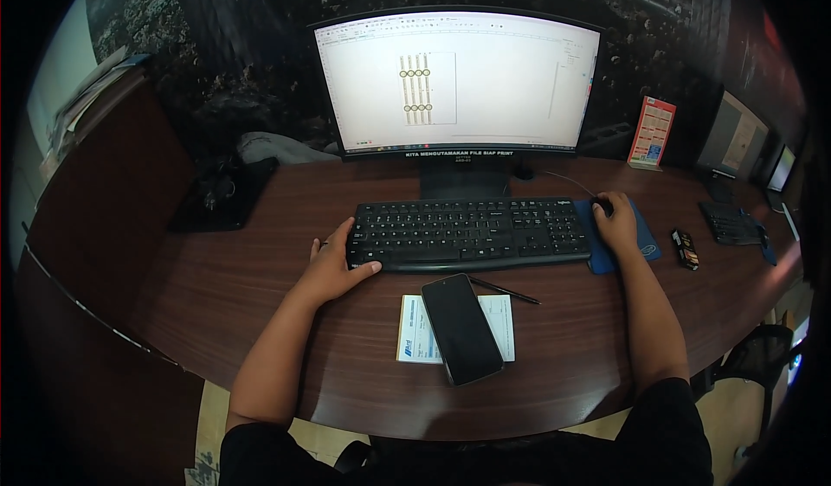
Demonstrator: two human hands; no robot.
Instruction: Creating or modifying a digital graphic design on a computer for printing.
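My left hand (332,263) rests at the left end of a black keyboard (472,233). Its thumb lies along the front edge and its fingers are spread against the side, gripping nothing. Over on the right, my right hand (616,222) is closed over a dark computer mouse (599,201), mostly hidden under the fingers, on a blue mouse pad (642,237). Behind the keyboard a wide monitor (511,79) displays a white page with a column-like drawing of gold circles and strips.
A black phone (463,330) lies across a paper pad (415,330), with a black pen (511,290) beyond it. Right of the mouse pad sit a small dark box (685,250), a red desk calendar (651,133) and a second keyboard (732,224). Papers (91,105) are stacked at far left.
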